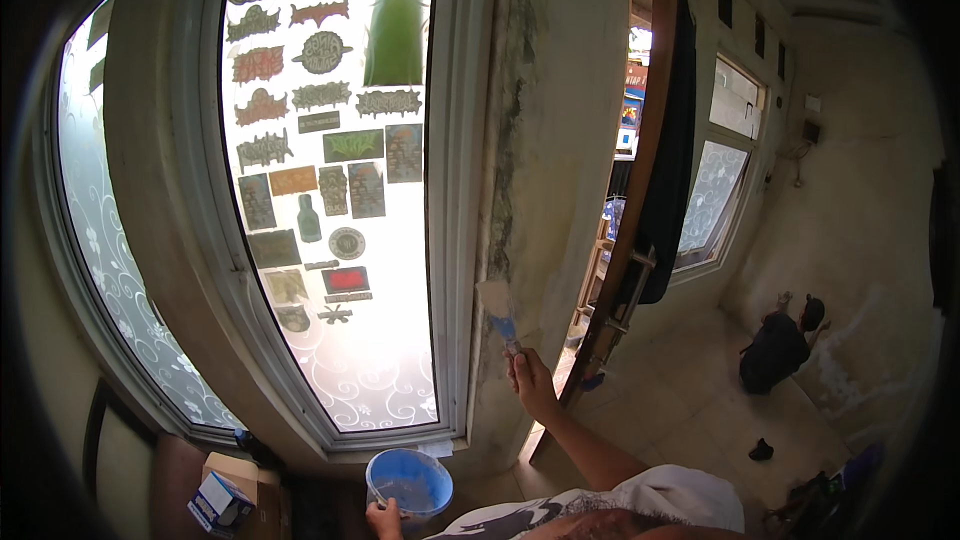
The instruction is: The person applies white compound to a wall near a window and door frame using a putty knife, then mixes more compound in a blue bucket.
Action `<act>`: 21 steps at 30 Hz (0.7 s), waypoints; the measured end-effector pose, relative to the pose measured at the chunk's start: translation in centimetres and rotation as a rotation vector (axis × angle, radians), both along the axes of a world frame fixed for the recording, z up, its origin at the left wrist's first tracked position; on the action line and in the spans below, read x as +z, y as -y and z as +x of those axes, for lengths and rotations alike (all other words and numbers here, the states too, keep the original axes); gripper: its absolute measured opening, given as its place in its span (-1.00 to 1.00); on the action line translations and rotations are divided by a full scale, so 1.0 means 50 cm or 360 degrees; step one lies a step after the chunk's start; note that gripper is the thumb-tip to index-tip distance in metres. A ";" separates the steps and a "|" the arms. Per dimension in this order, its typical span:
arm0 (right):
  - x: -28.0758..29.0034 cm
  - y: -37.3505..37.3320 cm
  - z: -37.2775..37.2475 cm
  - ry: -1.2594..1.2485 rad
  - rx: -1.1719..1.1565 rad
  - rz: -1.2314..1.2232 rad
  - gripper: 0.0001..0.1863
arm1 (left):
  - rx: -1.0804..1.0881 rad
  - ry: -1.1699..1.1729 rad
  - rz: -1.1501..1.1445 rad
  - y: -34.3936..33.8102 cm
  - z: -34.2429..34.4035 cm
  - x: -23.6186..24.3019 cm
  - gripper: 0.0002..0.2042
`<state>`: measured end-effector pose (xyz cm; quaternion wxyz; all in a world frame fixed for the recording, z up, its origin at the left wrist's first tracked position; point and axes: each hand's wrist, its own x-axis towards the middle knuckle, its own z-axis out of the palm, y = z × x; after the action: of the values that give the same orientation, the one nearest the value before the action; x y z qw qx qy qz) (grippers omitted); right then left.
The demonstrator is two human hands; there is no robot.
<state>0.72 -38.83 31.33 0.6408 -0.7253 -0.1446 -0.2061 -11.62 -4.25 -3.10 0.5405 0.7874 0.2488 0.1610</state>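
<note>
The right hand (532, 380) is closed around the handle of a putty knife (502, 326), fingers wrapped and no gap showing; the knife points toward 11 o'clock from that hand, its pale blade up against the wall (570, 160), at the lower end of a dark, rough streak (512, 100) that runs up toward 12 o'clock; the left hand (383, 518), at about 8 o'clock from the right, is curled at the near-left side of a blue bucket (428, 475), at the bucket's 7 o'clock, with what looks like a thin stick or handle by its fingers; pale smears mark the bucket's inside; at 10 to 11 o'clock from the right hand stands a tall window (370, 360) covered with stickers; at 9 o'clock from the bucket sit a cardboard box (262, 502) and a blue-and-white box (220, 506); at 3 o'clock, well apart, a co-worker (775, 355) is low down near the far wall (850, 180)
</note>
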 end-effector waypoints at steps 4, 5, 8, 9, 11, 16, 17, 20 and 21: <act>0.040 0.001 -0.003 -0.0041 -0.0003 0.0138 -0.64 | -0.0003 -0.0117 -0.0319 0.036 -0.020 0.136 -0.71; 0.053 -0.004 -0.001 -0.0032 -0.0024 0.0119 -0.67 | 0.0005 -0.0103 -0.0277 0.026 -0.018 0.117 -0.71; 0.110 0.003 0.014 0.0138 -0.0267 -0.0186 -0.68 | 0.0035 -0.0088 -0.0191 -0.001 0.001 0.009 -0.72; 0.135 0.007 0.025 0.0216 -0.0365 -0.0320 -0.68 | 0.0070 -0.0098 -0.0179 -0.012 0.004 -0.022 -0.72; 0.221 0.014 0.038 0.0343 -0.0265 -0.0196 -0.60 | 0.0137 -0.0138 -0.0167 -0.031 0.003 -0.062 -0.71; 0.536 0.081 0.105 0.1445 -0.0990 -0.0745 -0.50 | 0.0177 -0.0243 -0.0133 -0.034 0.000 -0.067 -0.66; 0.599 0.063 0.122 0.1653 -0.1122 -0.0796 -0.51 | 0.0242 -0.0266 -0.0108 -0.058 -0.017 -0.059 -0.65; 0.783 0.123 0.157 0.1734 -0.1399 -0.0949 -0.49 | 0.0209 -0.0299 -0.0126 -0.034 -0.009 -0.047 -0.61; 0.834 0.141 0.175 0.1776 -0.1484 -0.0994 -0.48 | 0.0212 -0.0311 -0.0128 -0.027 -0.008 -0.044 -0.60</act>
<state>9.46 -45.86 73.01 0.0880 -0.6468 -0.1770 -0.7366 -12.01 -2.90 -5.33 0.5329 0.7588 0.3583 0.1088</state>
